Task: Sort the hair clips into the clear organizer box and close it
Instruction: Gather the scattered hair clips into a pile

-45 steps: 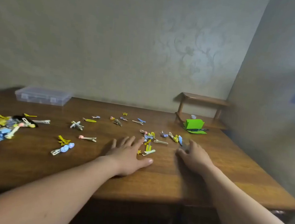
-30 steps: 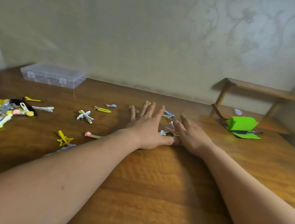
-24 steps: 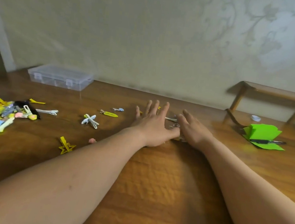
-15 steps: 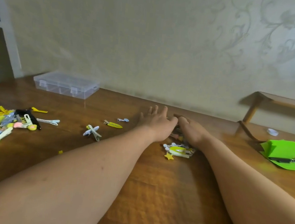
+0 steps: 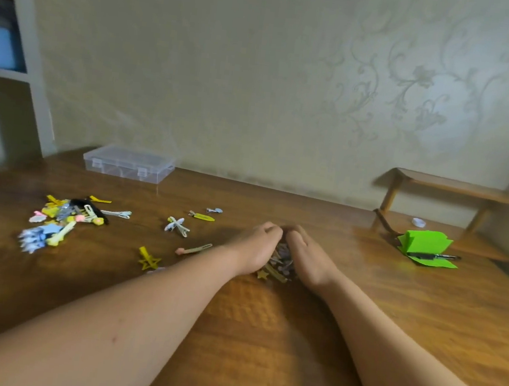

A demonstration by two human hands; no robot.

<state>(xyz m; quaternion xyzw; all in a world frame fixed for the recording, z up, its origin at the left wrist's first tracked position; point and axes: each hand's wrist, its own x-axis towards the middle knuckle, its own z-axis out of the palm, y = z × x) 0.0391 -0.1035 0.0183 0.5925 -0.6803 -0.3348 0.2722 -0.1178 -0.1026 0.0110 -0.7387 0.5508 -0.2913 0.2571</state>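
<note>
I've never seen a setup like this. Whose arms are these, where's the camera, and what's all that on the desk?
No machine: a person wears a camera on the head, so you look down their arms. The left hand and right hand cup a bunch of hair clips between curled fingers on the wooden table. A bigger pile of clips lies far left, loose ones between. The clear organizer box stands at the back, lid down. Green paper lies on the right.

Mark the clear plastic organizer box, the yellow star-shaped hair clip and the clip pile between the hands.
Clear plastic organizer box (image 5: 128,161): head view, lid.
Yellow star-shaped hair clip (image 5: 144,251): head view, its bar.
Clip pile (image 5: 282,259): head view, exposed middle.
</note>
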